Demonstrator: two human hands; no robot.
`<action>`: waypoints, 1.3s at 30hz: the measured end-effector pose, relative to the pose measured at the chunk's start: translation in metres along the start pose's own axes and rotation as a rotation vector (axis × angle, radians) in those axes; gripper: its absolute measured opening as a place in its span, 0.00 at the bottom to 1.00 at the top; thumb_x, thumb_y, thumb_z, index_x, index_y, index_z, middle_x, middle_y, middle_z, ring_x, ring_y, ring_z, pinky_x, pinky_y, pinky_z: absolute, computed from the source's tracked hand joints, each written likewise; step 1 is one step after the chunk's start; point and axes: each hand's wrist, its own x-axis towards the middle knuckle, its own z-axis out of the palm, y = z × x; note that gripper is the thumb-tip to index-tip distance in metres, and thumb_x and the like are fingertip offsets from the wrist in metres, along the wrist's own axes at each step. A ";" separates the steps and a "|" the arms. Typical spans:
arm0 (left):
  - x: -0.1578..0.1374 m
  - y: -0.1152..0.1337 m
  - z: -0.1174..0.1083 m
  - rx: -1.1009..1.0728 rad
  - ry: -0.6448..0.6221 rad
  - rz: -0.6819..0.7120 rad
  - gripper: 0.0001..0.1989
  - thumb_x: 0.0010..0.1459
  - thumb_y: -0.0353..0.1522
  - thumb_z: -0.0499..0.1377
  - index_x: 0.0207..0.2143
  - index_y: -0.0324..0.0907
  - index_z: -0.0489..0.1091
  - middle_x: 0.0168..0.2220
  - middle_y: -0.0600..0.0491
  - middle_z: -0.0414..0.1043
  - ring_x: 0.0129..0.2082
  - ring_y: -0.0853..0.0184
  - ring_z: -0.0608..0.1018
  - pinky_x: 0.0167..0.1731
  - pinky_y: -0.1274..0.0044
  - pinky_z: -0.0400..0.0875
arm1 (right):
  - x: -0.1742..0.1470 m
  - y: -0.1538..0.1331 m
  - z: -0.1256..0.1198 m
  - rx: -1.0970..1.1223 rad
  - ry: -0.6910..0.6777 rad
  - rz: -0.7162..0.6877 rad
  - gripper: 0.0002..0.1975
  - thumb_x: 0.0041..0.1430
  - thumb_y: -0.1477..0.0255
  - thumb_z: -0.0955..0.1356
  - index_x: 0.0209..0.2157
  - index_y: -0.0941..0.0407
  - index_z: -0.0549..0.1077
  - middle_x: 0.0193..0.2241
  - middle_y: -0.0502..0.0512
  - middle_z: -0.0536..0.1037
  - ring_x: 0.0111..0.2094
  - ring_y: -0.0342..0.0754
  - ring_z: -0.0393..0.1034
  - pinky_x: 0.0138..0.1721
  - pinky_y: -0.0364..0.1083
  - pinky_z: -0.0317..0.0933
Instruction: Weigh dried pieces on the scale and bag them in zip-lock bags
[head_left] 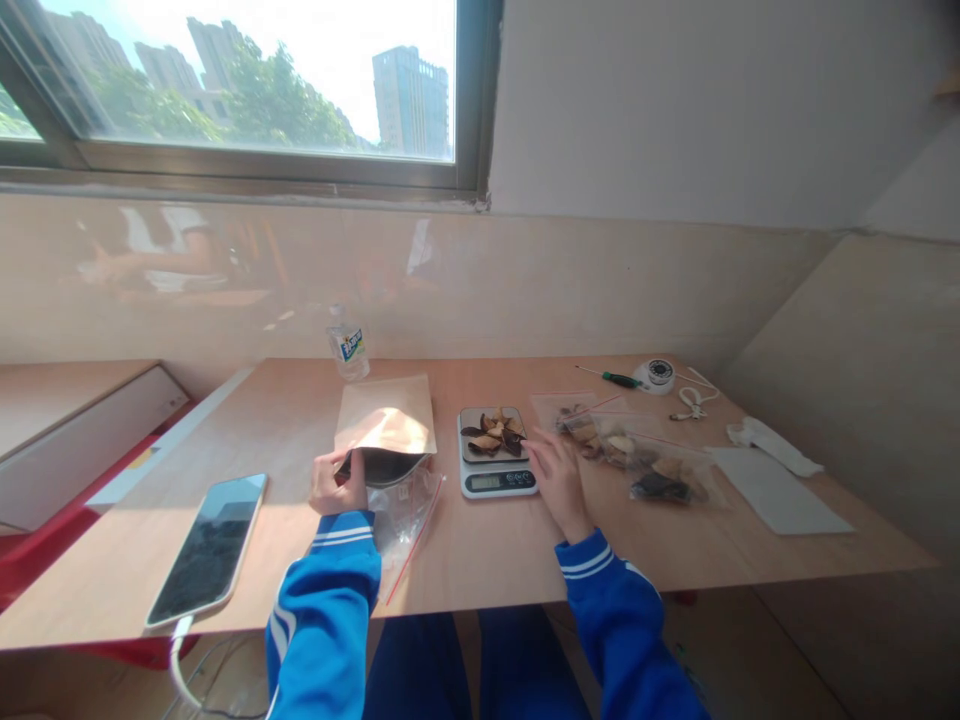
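Note:
My left hand (pixel 339 482) grips the near edge of a tan paper pouch (pixel 386 405), thumb at its mouth, which gapes open to a dark inside. Under the pouch lies a clear zip bag (pixel 409 520) with a red seal line. In the middle, a white kitchen scale (pixel 498 484) carries a small heap of dried, curled brown-and-cream pieces (pixel 493 432). At the scale's right edge is my right hand (pixel 559 480), its fingers stretched out and apart beside the heap. Whether a fingertip touches a piece is too small to tell.
Several clear zip bags of dried pieces (pixel 660 478) lie right of the scale. Farther right are a white sheet (pixel 780 490), a white camera (pixel 658 375), a screwdriver (pixel 621 380) and a cable. On the left are a plugged-in phone (pixel 211 548) and a bottle (pixel 349 345).

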 end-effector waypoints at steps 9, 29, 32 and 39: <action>0.000 -0.006 0.002 0.001 -0.004 0.005 0.12 0.55 0.41 0.59 0.29 0.40 0.71 0.32 0.47 0.75 0.30 0.65 0.76 0.30 0.74 0.68 | -0.035 0.012 -0.024 0.092 0.099 0.251 0.13 0.52 0.81 0.57 0.25 0.54 0.69 0.27 0.54 0.71 0.33 0.50 0.67 0.36 0.48 0.61; 0.009 -0.020 0.013 0.095 -0.107 -0.142 0.09 0.54 0.35 0.60 0.37 0.44 0.75 0.35 0.53 0.76 0.27 0.71 0.70 0.34 0.77 0.66 | -0.037 0.000 -0.028 0.115 -0.068 0.350 0.10 0.42 0.78 0.55 0.15 0.53 0.60 0.13 0.48 0.63 0.17 0.44 0.59 0.22 0.42 0.51; 0.010 -0.020 0.013 0.088 -0.157 -0.189 0.10 0.54 0.33 0.61 0.40 0.45 0.75 0.35 0.53 0.77 0.28 0.70 0.70 0.37 0.76 0.66 | -0.037 0.002 -0.028 0.111 -0.079 0.354 0.10 0.42 0.78 0.55 0.15 0.54 0.61 0.14 0.49 0.65 0.18 0.44 0.61 0.22 0.42 0.52; 0.009 -0.027 0.014 0.017 -0.031 -0.033 0.10 0.54 0.39 0.60 0.30 0.40 0.73 0.32 0.50 0.75 0.24 0.71 0.69 0.28 0.77 0.65 | -0.034 -0.016 -0.030 0.180 -0.038 0.231 0.13 0.45 0.81 0.56 0.18 0.54 0.66 0.18 0.51 0.70 0.23 0.46 0.66 0.27 0.44 0.59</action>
